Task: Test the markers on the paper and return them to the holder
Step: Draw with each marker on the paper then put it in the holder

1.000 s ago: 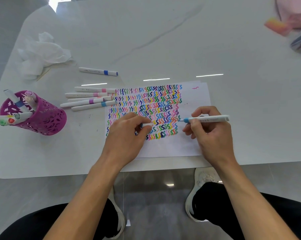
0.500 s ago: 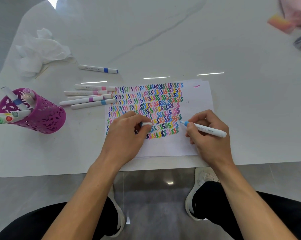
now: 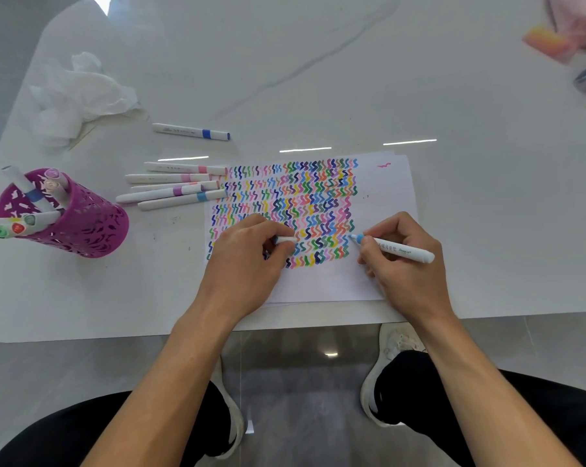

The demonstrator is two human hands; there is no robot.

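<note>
Though raised earlier, marker [image 3: 396,250] on paper [image 3: 384,197].

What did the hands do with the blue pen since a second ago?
The right hand tilted the blue marker from level to slanting, its back end swinging toward the person and its tip lowered to the paper beside the squiggles. The grip never let go. The left hand kept pinching the cap. The purple holder and loose markers stayed put.

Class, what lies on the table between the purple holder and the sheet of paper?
In the head view, several capped white markers lie between the purple holder and the paper, their ends reaching its left edge.
</note>
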